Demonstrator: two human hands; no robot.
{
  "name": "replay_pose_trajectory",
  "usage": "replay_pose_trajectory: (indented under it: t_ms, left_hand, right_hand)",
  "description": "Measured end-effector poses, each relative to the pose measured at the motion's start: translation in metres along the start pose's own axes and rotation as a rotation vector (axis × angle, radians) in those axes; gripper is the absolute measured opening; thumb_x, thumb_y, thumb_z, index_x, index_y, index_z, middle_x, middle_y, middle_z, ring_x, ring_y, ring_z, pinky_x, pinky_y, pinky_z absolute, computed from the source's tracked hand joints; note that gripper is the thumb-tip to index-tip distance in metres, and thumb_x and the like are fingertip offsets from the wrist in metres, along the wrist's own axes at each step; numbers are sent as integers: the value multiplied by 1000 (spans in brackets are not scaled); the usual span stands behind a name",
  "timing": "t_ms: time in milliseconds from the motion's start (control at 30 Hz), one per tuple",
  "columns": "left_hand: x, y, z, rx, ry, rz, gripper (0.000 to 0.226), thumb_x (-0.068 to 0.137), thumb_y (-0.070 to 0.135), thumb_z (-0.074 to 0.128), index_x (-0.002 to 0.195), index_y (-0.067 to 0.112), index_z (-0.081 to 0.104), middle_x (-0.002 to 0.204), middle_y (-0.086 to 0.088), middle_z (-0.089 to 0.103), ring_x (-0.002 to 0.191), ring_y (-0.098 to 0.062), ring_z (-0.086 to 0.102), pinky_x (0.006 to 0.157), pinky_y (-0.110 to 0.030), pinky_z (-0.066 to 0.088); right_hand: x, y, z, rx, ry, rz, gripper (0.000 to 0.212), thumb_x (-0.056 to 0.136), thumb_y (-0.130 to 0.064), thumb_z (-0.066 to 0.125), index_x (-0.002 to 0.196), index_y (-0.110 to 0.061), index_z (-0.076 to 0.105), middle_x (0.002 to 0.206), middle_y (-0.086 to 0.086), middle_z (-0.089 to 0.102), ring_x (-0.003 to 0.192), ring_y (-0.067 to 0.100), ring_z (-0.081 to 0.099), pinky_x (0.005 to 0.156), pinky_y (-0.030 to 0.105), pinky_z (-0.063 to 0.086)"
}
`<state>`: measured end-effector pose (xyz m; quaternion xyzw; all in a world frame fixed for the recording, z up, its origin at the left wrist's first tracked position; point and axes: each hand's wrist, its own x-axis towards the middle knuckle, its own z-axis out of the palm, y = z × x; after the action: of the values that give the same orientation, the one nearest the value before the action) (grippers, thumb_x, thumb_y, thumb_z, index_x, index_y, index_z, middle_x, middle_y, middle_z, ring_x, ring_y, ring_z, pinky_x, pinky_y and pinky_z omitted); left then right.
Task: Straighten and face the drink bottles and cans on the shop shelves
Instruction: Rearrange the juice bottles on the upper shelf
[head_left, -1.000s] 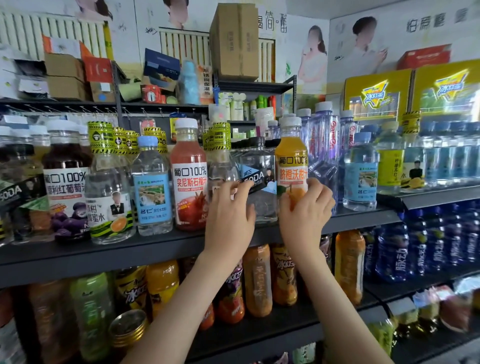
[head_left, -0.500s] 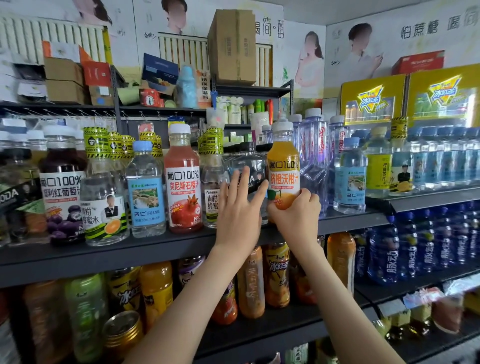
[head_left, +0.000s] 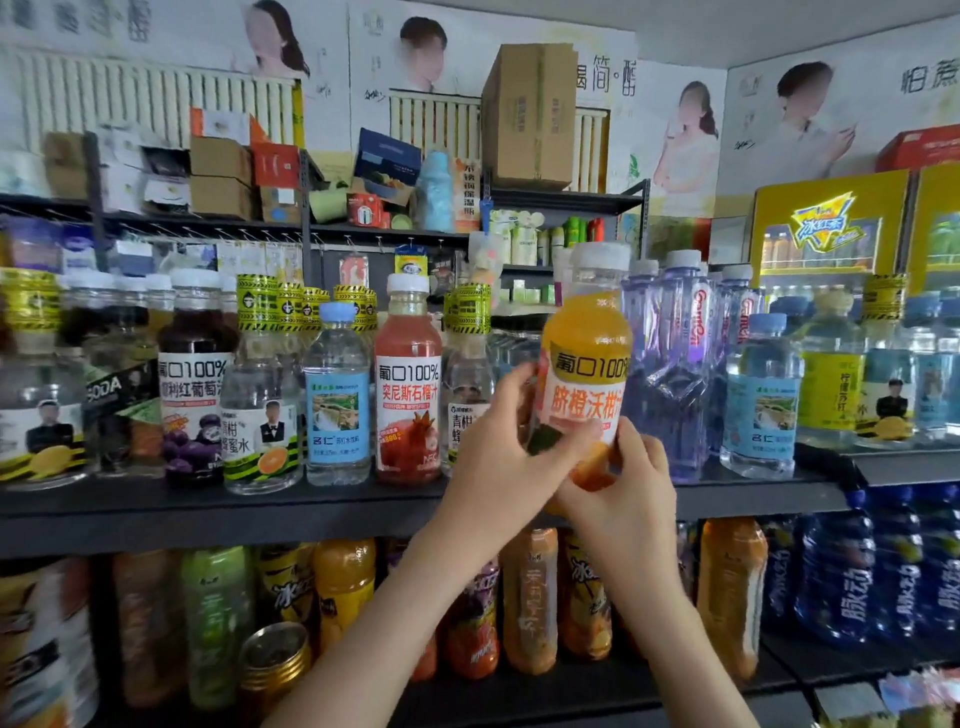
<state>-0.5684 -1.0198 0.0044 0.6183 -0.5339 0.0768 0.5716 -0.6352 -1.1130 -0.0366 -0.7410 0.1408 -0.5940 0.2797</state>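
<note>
Orange juice bottle (head_left: 586, 374) is gripped at its lower body by both hands, left hand (head_left: 506, 457) and right hand (head_left: 626, 491). Its long axis tilts right; its base appears raised just forward of the shelf (head_left: 208, 506) edge, label facing outward.

orange bottle (head_left: 587, 364) base hidden, lower-shelf bottles (head_left: 530, 597) blurred

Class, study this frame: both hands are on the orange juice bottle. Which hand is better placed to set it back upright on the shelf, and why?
Probably the right hand: it cups the orange juice bottle near its base, bearing its weight. The left hand only steadies the label side.
</note>
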Motion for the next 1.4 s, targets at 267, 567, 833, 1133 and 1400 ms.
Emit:
replay_pose_trajectory:
  t_ms: [267,567,833,1133,1400]
  left_hand:
    - [-31,-19,-80,139,309,-113,42,72,39,77,108,26,59,90,19,66,80,13,60,68,-6,48]
    - [-97,-40,-272,140,519,-246,27,72,36,78,95,29,64,86,15,70,78,2,66,72,-22,53]
    - [-126,-78,-402,105,574,-355,21,72,31,78,89,30,65,90,11,70,85,-11,68,84,-40,55]
    - [-127,-101,-428,19,487,-401,31,71,33,78,98,28,65,97,7,71,90,-17,68,84,-43,55]
    - [-110,-105,-425,1,415,-374,28,74,29,78,98,28,66,96,8,72,88,-13,69,82,-40,57]
  right_hand:
    - [-34,-58,71,72,-175,-101,58,69,-23,77,119,-10,51,95,-14,41,94,20,50,78,31,44]
    - [-68,-149,181,353,-384,-78,35,83,-60,54,105,-32,55,99,-10,59,92,-1,55,73,11,41]
    - [-91,-192,287,104,-315,-97,37,89,-21,63,121,-9,51,104,1,48,94,17,50,75,18,35]
    - [-50,-231,331,-80,-168,-268,46,91,-7,56,134,2,43,125,19,50,117,33,43,96,30,30]
    - [6,-247,360,-442,-355,-325,48,100,-24,21,134,4,39,131,20,48,120,32,43,101,39,27]
